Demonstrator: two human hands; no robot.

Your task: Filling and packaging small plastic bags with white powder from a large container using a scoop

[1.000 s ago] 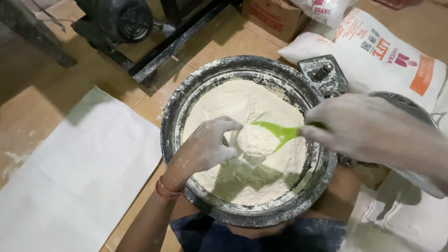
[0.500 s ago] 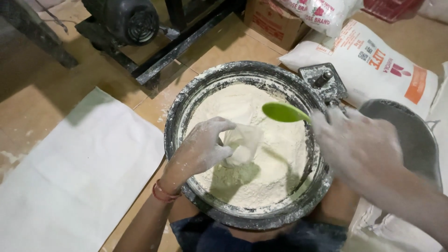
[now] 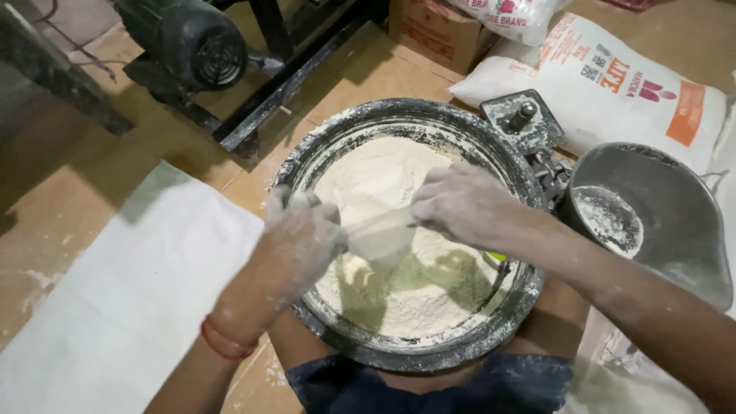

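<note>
A wide dark metal basin [image 3: 491, 153] full of pale flour [image 3: 383, 176] sits in front of me. Above its middle my left hand [image 3: 303, 234] and my right hand [image 3: 460, 203], both dusted white, pinch opposite sides of a small clear plastic bag [image 3: 379, 234] partly filled with flour. The bag hangs between them over the flour. A bit of a green scoop [image 3: 497, 257] shows just under my right wrist; whether that hand also holds it is hidden.
A grey metal scale pan [image 3: 675, 230] dusted with flour stands at the right. Behind it lies a printed white flour sack [image 3: 613, 84] and a cardboard box [image 3: 433, 31]. A black motor on a frame [image 3: 192, 46] stands far left. A white sheet [image 3: 130, 291] covers the wooden floor at left.
The right hand, which held the green scoop over the basin, has come down to grip the bag's edge. Both hands now hold the bag; the scoop is nearly hidden.
</note>
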